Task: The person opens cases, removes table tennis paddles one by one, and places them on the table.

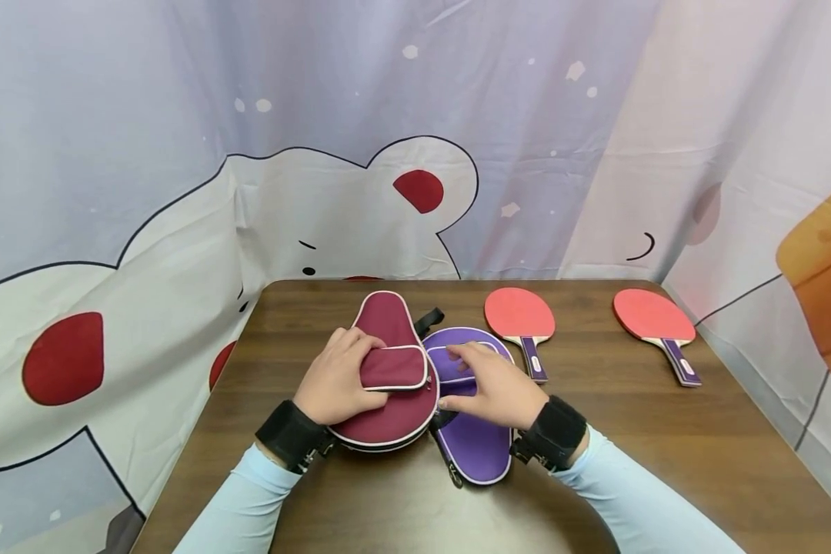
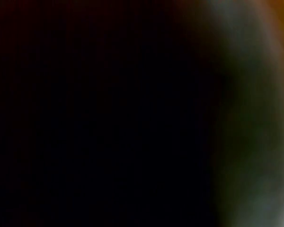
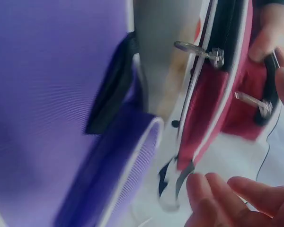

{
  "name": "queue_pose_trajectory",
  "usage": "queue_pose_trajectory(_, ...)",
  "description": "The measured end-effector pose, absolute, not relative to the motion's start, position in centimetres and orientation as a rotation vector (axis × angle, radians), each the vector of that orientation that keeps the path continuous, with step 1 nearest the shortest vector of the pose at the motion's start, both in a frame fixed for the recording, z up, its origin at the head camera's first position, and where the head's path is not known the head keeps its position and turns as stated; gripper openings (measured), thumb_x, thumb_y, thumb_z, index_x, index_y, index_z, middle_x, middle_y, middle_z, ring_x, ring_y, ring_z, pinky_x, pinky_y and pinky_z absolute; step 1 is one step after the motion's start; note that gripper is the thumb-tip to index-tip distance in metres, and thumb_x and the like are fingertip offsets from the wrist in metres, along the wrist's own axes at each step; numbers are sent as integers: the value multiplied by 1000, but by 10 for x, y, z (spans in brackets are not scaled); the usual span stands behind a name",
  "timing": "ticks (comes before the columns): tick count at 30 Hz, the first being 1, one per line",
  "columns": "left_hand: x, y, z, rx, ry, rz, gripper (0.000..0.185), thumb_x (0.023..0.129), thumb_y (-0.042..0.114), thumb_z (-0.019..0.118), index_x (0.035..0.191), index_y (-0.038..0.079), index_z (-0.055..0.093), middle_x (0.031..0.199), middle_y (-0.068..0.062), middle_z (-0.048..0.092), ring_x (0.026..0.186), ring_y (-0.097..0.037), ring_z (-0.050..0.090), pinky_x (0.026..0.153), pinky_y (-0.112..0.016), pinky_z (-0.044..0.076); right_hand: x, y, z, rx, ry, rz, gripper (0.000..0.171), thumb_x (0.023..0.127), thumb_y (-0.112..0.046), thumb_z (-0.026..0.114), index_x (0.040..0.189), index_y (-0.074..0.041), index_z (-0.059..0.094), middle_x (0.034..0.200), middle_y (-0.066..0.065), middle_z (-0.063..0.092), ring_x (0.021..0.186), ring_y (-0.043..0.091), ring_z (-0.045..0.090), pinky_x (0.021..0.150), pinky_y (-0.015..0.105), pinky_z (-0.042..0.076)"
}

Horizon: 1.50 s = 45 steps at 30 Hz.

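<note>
A maroon table tennis bat case [image 1: 391, 419] with white piping lies with its narrow end pointing away. My left hand [image 1: 335, 377] grips it around the left end of its front pocket, fingers on the far side, thumb on the near side. Beside it, partly under its right edge, is a purple bat case [image 1: 481, 454], narrow end toward me. Over the purple case's pocket is my right hand [image 1: 498, 388], fingers loosely bent and apart from the thumb, holding nothing. The right wrist view shows metal zipper pulls [image 3: 217, 57] on the maroon case. The left wrist view is almost black.
Two red bats with purple handles lie to the right: one bat [image 1: 519, 312] just behind the purple case, another bat [image 1: 654, 315] near the table's right edge. A black strap [image 1: 429, 320] sticks out between the cases. A patterned curtain [image 1: 540, 154] hangs behind the wooden table [image 1: 595, 477].
</note>
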State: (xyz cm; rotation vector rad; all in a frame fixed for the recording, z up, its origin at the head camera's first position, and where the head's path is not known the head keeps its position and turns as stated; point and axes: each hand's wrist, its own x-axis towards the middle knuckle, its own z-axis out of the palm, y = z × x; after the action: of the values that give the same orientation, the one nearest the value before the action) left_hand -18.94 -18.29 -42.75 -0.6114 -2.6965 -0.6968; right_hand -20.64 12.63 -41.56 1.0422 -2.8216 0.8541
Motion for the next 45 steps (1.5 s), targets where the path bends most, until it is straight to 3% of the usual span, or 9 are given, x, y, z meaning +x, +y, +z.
queue_pose_trajectory(6,-195,-147,-424,-708,-2649,-700,61,69,35,91,122,14,73,108,3,62,103,-20,50,83,-37,53,-206,118,-406,1105,-2774,829,92,86,-41,95,157,1,53,144,17,64,132,36,61,113,56,49)
queue_pose_trajectory(11,-199,-117,-429,-786,-2599,-704,59,71,36,91,122,14,73,108,3,62,102,-20,51,81,-35,53,-204,123,-401,1063,-2749,751,90,80,-31,99,151,3,56,132,16,67,120,33,65,105,52,52)
queue_pose_trajectory(16,-203,-98,-439,-826,-2537,-797,61,71,34,93,124,13,72,110,2,62,103,-19,50,85,-35,51,-201,137,-397,964,-2781,714,74,78,-26,98,137,3,64,117,12,67,103,26,66,93,46,57)
queue_pose_trajectory(20,-207,-88,-453,-821,-2468,-935,75,75,33,98,137,8,65,123,-5,60,114,-24,51,94,-40,51,-202,156,-396,913,-2792,714,63,80,-21,99,128,2,66,113,12,67,99,26,66,88,47,58)
queue_pose_trajectory(24,-213,-87,-469,-760,-2477,-1023,104,76,41,103,157,4,49,142,-15,52,130,-33,49,109,-50,48,-205,184,-392,847,-2782,700,62,80,-16,98,128,3,65,116,16,67,104,32,67,92,52,57)
queue_pose_trajectory(30,-246,-97,-484,-833,-2769,-930,125,76,50,101,172,11,32,166,-18,43,153,-37,41,123,-58,37,-203,227,-386,741,-2774,687,60,81,-10,96,129,4,63,120,19,65,110,36,66,96,55,56)
queue_pose_trajectory(33,-264,-101,-502,-984,-2847,-783,116,82,53,97,173,17,35,161,-19,51,149,-37,50,120,-57,42,-198,242,-385,705,-2789,713,58,82,-7,94,130,4,63,122,19,65,110,35,67,96,55,57)
queue_pose_trajectory(38,-259,-121,-505,-997,-2869,-635,96,90,40,93,170,21,43,146,-20,64,128,-37,67,108,-54,54,-190,247,-390,713,-2796,770,57,85,-8,93,132,3,63,124,18,64,111,32,68,96,54,57)
queue_pose_trajectory(45,-232,-220,-484,-823,-2923,-561,93,83,26,98,163,10,52,145,-23,67,127,-42,68,107,-58,53,-187,240,-399,734,-2764,786,56,82,-4,93,130,2,64,121,14,64,109,29,67,95,52,58)
